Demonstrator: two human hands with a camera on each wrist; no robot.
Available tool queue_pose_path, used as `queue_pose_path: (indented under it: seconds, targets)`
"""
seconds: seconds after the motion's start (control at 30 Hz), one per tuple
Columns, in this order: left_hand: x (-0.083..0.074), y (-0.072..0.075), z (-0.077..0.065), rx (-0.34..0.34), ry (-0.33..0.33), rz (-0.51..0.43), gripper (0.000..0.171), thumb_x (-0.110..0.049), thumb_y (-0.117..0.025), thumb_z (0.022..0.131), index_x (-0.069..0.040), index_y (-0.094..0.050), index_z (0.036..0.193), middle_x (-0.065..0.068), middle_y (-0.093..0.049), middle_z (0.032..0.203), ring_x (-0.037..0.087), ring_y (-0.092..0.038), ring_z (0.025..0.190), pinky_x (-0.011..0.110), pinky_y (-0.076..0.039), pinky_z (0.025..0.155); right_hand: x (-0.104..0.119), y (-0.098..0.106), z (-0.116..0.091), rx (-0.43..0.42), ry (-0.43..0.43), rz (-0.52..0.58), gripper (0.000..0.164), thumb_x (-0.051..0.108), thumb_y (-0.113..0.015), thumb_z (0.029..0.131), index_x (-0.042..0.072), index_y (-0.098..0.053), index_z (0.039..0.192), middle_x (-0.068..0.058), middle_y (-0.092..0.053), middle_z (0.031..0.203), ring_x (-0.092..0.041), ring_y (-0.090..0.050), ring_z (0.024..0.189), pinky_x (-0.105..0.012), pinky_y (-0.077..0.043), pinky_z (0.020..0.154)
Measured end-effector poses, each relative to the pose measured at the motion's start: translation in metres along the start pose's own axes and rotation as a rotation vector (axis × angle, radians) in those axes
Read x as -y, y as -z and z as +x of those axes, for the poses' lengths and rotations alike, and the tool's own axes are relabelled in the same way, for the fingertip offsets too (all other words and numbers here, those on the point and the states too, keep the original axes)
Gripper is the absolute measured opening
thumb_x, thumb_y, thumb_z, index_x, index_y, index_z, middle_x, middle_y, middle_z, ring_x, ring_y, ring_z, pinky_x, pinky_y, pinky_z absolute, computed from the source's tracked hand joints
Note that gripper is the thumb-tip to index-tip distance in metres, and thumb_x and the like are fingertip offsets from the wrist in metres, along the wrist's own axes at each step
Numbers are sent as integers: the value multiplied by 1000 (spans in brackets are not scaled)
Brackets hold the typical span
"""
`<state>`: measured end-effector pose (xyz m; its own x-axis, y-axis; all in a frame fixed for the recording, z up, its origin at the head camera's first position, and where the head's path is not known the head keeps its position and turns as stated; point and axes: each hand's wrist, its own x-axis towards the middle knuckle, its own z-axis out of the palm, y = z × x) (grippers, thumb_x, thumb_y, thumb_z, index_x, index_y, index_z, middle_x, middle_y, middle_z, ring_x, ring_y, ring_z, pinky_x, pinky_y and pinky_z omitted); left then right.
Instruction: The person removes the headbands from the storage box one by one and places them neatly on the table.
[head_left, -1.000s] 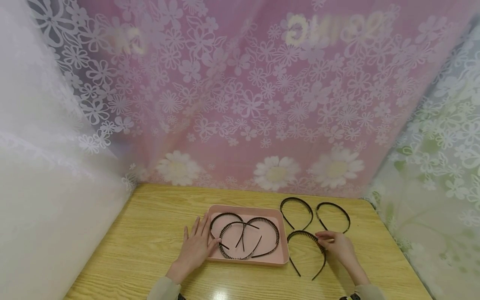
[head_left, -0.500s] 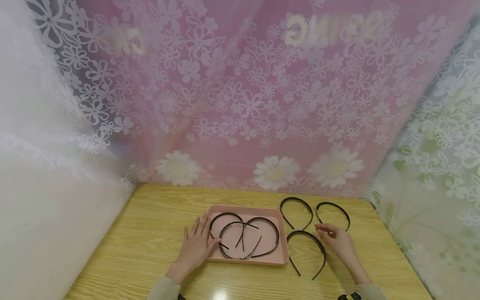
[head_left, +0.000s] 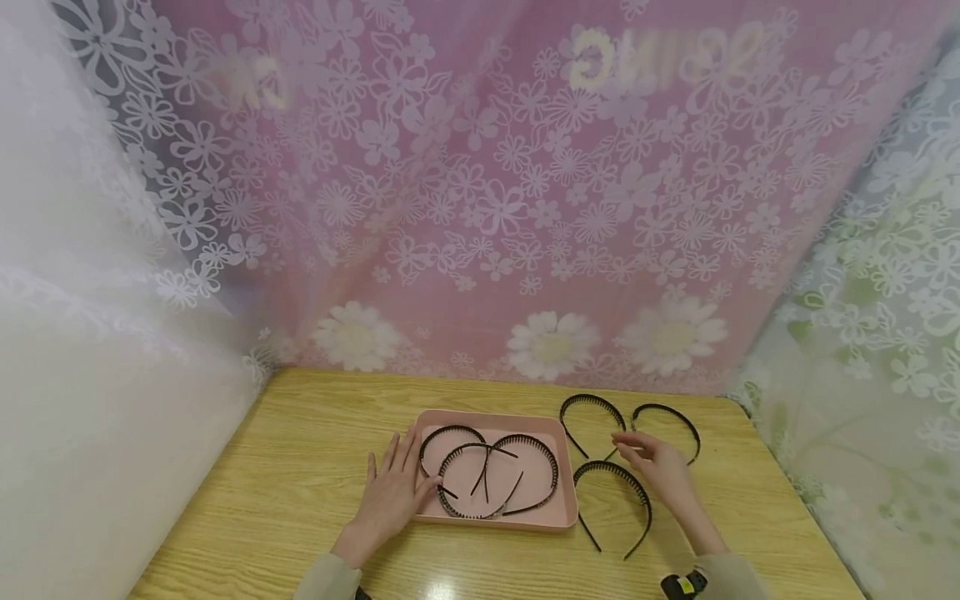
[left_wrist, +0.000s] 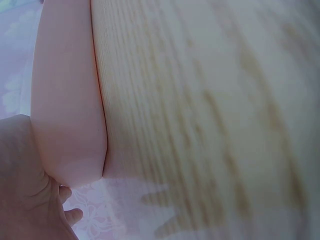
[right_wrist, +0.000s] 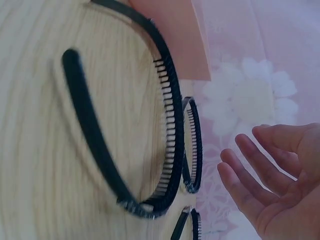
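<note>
Headbands lie in a tray; left hand touches it, grip spread; right hand hovers, grip loosely parted.

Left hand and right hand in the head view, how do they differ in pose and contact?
The left hand rests against the pink rectangular tray; the right hand hangs above the wood-grain table, near black toothed headbands. The left hand's fingers are spread and fairly straight, while the right hand's bend gently. Neither hand grips anything.
</note>
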<state>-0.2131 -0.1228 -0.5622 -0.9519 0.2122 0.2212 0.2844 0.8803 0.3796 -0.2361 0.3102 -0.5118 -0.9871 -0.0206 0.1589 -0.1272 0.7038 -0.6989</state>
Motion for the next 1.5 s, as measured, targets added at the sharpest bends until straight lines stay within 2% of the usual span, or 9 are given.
queue_pose_path:
  seconds: [0.27,0.5,0.6,0.77,0.9,1.1,1.27,1.37,1.5]
  targets:
    - [0,1,-1,-5,-2,0,80,-46,-57,102,-3,-26,161,12,-20,168,42,-21,152,75,-16,113,17,-13,7,-3,29,53,31,25,-64,102,11,-71,128,-13,-73,120,-31,-71,101,-30,-60,74]
    - [-1,1,-1,1,-1,1,80,-47,-57,102,-3,-25,161,13,-21,168,42,-21,152,75,-16,113,32,-29,20,45,43,140,30,18,-64,102,7,-70,129,-16,-71,122,-37,-71,101,-44,-61,79]
    - [-1,2,-1,1,1,1,80,-47,-57,102,-3,-25,160,13,-20,168,42,-21,152,75,-16,113,42,-37,25,70,59,151,29,16,-65,101,6,-70,128,-17,-71,123,-37,-71,102,-45,-61,78]
    - [-2,2,-2,-5,-11,-9,79,-46,-58,102,-2,-27,160,15,-23,167,44,-22,151,76,-16,112,53,-52,32,103,113,105,26,15,-66,100,5,-72,124,-16,-72,120,-35,-72,100,-41,-61,76]
    - [-2,2,-3,-31,-31,-19,79,-44,-60,101,0,-30,158,17,-27,165,46,-25,149,77,-17,111,58,-63,35,130,142,63,26,15,-67,99,6,-73,123,-15,-73,118,-34,-72,99,-44,-60,80]
    - [2,-3,-2,-57,-36,-22,79,-44,-61,100,0,-30,158,17,-28,165,45,-27,149,78,-18,110,69,-76,42,173,97,-11,28,17,-68,99,8,-72,124,-14,-72,119,-33,-71,102,-48,-58,83]
    - [2,-4,-1,-45,-24,-19,80,-45,-59,101,-1,-28,159,15,-25,166,43,-23,151,76,-17,112,75,-83,46,234,104,-70,30,17,-68,99,9,-71,127,-14,-71,123,-32,-70,104,-48,-58,84]
    - [-3,3,-1,-11,-6,-22,78,-43,-59,102,0,-28,159,16,-24,166,44,-23,151,76,-16,113,77,-87,49,261,137,-116,31,15,-67,99,8,-70,129,-14,-71,123,-31,-70,101,-46,-59,81]
    - [-3,4,-2,-8,-3,-14,78,-44,-58,102,0,-28,159,15,-23,166,43,-22,151,75,-16,113,80,-91,53,289,144,-147,32,13,-67,99,8,-70,130,-13,-72,121,-29,-70,99,-44,-59,77]
